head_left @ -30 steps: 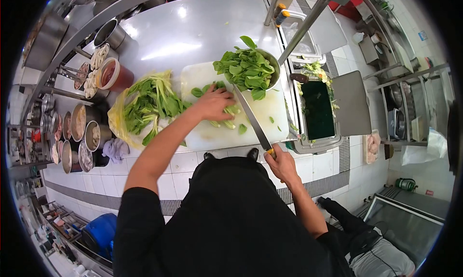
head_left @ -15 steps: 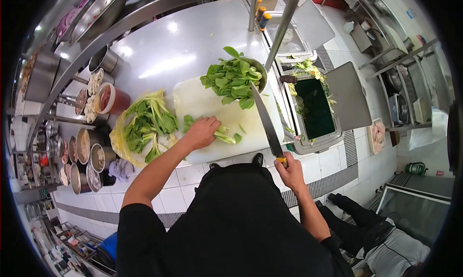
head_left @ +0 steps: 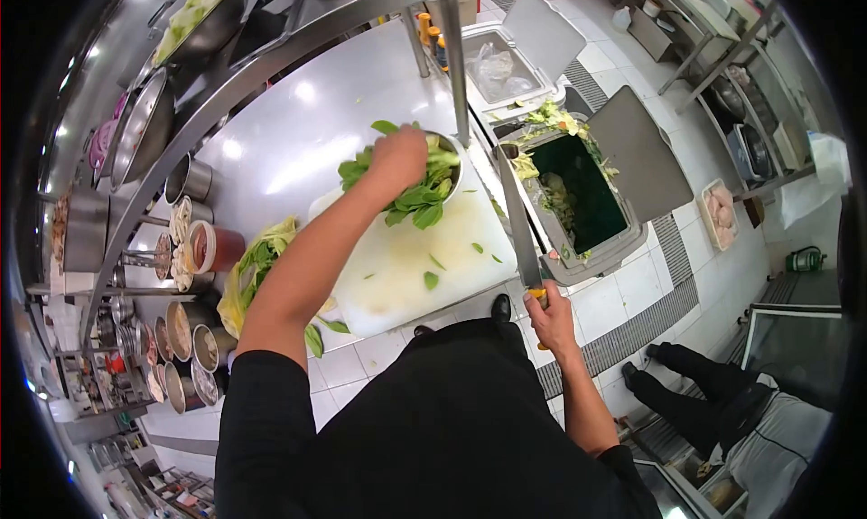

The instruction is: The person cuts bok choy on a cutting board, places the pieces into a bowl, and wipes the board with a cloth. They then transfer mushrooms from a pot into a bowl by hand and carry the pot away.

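Observation:
My left hand point(head_left: 400, 155) is closed over the bok choy point(head_left: 424, 207) heaped in a metal bowl point(head_left: 459, 168) at the back of the white cutting board point(head_left: 384, 293); its fingertips are hidden. Pale stalks show just right of it. In my right hand point(head_left: 553, 320) is the yellow handle of a large kitchen knife point(head_left: 517, 216), its long blade pointing away from me, beyond the board's right edge. Loose leaf pieces point(head_left: 432, 280) lie scattered on the board. More bok choy sits in a yellow plastic bag point(head_left: 237, 293) at the left, partly behind my forearm.
An open bin point(head_left: 578, 266) with vegetable scraps on its rim stands right of the table. Metal pots point(head_left: 183, 388) and a red-filled tub point(head_left: 215, 248) line the left. A shelf post point(head_left: 456, 67) rises behind the bowl. Another person point(head_left: 722, 383) is at lower right.
My left hand has moved from the board up to the bowl, and the cut bok choy has left the board. The knife has shifted right, past the board. The camera view has turned slightly.

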{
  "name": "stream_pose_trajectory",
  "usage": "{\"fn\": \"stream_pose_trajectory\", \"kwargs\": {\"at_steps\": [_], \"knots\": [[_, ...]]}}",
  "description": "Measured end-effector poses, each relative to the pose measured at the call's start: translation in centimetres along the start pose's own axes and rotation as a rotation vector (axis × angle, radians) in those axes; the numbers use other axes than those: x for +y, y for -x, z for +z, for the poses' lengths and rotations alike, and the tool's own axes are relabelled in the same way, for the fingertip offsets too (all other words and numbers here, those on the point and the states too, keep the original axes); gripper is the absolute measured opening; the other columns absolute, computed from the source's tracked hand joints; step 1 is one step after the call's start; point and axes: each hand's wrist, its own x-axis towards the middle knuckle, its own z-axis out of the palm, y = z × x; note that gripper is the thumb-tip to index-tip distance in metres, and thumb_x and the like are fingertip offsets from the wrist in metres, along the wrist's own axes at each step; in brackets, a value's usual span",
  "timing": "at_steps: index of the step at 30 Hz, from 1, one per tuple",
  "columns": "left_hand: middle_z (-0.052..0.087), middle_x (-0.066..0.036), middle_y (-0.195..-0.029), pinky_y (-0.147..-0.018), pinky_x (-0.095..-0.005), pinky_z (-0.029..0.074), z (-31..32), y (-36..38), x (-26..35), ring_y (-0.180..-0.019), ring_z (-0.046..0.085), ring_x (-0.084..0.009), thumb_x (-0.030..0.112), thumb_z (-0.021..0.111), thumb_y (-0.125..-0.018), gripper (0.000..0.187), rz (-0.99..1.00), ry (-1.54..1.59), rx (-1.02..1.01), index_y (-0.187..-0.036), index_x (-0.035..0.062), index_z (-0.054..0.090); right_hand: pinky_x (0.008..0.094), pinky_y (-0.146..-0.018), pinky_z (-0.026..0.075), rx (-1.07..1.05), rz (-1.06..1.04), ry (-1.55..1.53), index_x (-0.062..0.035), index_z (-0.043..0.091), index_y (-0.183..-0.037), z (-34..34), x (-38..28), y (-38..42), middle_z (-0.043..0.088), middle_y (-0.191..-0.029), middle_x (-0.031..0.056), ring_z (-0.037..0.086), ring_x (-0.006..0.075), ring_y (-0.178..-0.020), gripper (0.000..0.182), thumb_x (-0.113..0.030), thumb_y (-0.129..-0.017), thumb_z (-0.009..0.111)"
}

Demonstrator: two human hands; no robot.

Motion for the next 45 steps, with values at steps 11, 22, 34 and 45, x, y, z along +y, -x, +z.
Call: {"fn": "stream_pose_trajectory", "kwargs": {"at_steps": [11, 22, 34, 45], "knots": [[0.061, -0.013, -0.136, -0.101, -0.0481, 0.048, 2.9, -0.1, 0.9, -0.124, 0.058, -0.0342, 0.040, 0.078, -0.079, 0.065, 0.056, 0.027, -0.031, -0.137, 0.0149, 0.063, 0.0520, -0.062, 0.048, -0.084, 0.059, 0.177, -0.0041, 0.060, -0.108, -1.4, -0.9, -0.9, 0.064, -0.070, 0.0251, 0.066, 0.0475, -0.071, 0.031, -0.031, -0.095, 0.067], [0.069, -0.012, -0.105, -0.081, -0.0366, 0.053, 1.1, 13.3, -0.2, -0.092, 0.067, -0.0261, 0.018, 0.067, -0.092, 0.027, -0.269, 0.789, 0.695, -0.116, 0.0058, 0.070, 0.0313, -0.047, 0.044, -0.477, 0.272, 0.086, -0.0015, 0.059, -0.080, -6.8, 0.6, -0.9, 0.056, -0.058, 0.0023, 0.054, 0.0113, -0.050, 0.022, -0.020, -0.088, 0.070], [0.073, -0.019, -0.097, -0.086, -0.0526, 0.053, 18.2, 33.2, -25.5, -0.094, 0.067, -0.0430, 0.013, 0.056, -0.093, 0.029, -0.926, 0.135, 0.762, -0.116, 0.0045, 0.071, 0.0427, -0.057, 0.049, -0.472, -0.102, 0.527, -0.0001, 0.059, -0.087, 4.8, -2.1, -2.2, 0.063, -0.064, 0.0156, 0.064, 0.0296, -0.054, 0.033, -0.032, -0.092, 0.066], [0.073, -0.020, -0.112, -0.095, -0.0475, 0.053, 18.5, 31.9, -30.2, -0.110, 0.067, -0.0406, 0.022, 0.065, -0.086, 0.042, -0.917, 0.210, 0.026, -0.127, 0.0111, 0.069, 0.0488, -0.063, 0.046, -0.471, -0.160, 0.544, 0.0010, 0.058, -0.090, 5.7, -5.3, -1.1, 0.060, -0.069, 0.0236, 0.061, 0.0444, -0.067, 0.038, -0.035, -0.091, 0.068]]}}
